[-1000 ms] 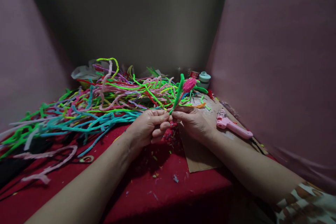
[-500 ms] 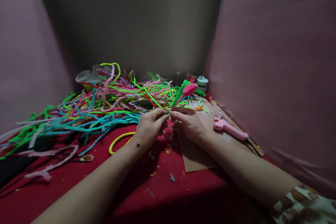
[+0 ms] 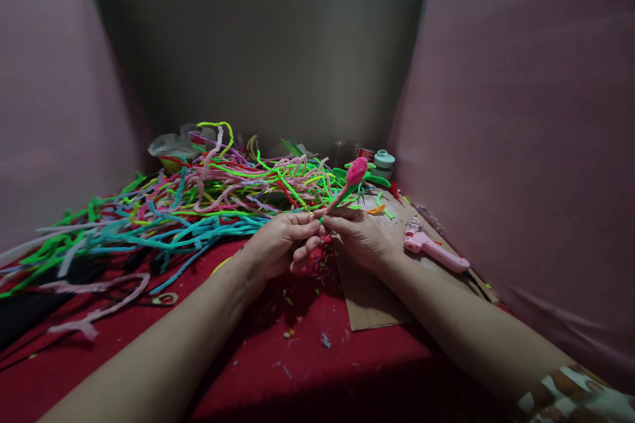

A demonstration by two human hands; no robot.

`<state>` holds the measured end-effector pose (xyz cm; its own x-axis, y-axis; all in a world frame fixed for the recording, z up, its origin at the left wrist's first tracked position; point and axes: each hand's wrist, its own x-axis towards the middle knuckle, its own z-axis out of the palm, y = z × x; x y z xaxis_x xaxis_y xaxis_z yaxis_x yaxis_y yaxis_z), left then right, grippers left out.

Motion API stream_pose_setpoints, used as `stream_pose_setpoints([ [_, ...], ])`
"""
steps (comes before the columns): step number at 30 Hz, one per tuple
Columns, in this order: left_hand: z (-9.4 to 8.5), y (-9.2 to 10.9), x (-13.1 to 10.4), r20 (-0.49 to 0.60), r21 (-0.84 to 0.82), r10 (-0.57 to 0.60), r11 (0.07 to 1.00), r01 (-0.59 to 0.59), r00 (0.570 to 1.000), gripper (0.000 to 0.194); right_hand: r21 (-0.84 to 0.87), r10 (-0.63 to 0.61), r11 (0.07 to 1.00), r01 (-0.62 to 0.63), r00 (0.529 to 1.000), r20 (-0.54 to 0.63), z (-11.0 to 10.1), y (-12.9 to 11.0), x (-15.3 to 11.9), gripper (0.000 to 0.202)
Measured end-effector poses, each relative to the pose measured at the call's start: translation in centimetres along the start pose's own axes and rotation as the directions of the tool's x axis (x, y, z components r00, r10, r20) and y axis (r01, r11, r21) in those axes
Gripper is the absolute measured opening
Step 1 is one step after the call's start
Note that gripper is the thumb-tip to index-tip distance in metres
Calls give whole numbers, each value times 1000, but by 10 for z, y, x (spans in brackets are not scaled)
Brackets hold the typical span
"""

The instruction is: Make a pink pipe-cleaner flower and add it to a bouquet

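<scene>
A pipe-cleaner flower [image 3: 356,172] with a fuzzy pink bud and a pink stem leans up and to the right above my fingers. My left hand [image 3: 285,241] pinches the low end of its stem between thumb and forefinger, the other fingers curled loosely below. Right beside it, my right hand [image 3: 354,231] grips the stem with thumb and fingertips. A bit of green shows at the pinch point. The green leaf is mostly behind the bud and stem.
Left and behind lies a big heap of coloured pipe cleaners [image 3: 238,192]. A pink glue gun [image 3: 436,248] rests on cardboard [image 3: 372,304] at right. A pale teal-capped jar [image 3: 383,162] stands at the back. Scraps litter the red cloth [image 3: 307,357].
The flower has turned in my fingers, so its leaf has swung behind the stem and the bud stands more upright. My left hand has rolled, showing its fingers more.
</scene>
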<state>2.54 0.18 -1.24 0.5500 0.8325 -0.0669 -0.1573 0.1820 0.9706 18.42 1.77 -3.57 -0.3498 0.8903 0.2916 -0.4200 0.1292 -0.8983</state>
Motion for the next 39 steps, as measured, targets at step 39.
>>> stream_pose_setpoints([
  [39, 17, -14, -6, -60, 998, 630, 42, 44, 774, 18, -15, 22, 1000, -25, 982, -187, 16, -2, -7, 9],
])
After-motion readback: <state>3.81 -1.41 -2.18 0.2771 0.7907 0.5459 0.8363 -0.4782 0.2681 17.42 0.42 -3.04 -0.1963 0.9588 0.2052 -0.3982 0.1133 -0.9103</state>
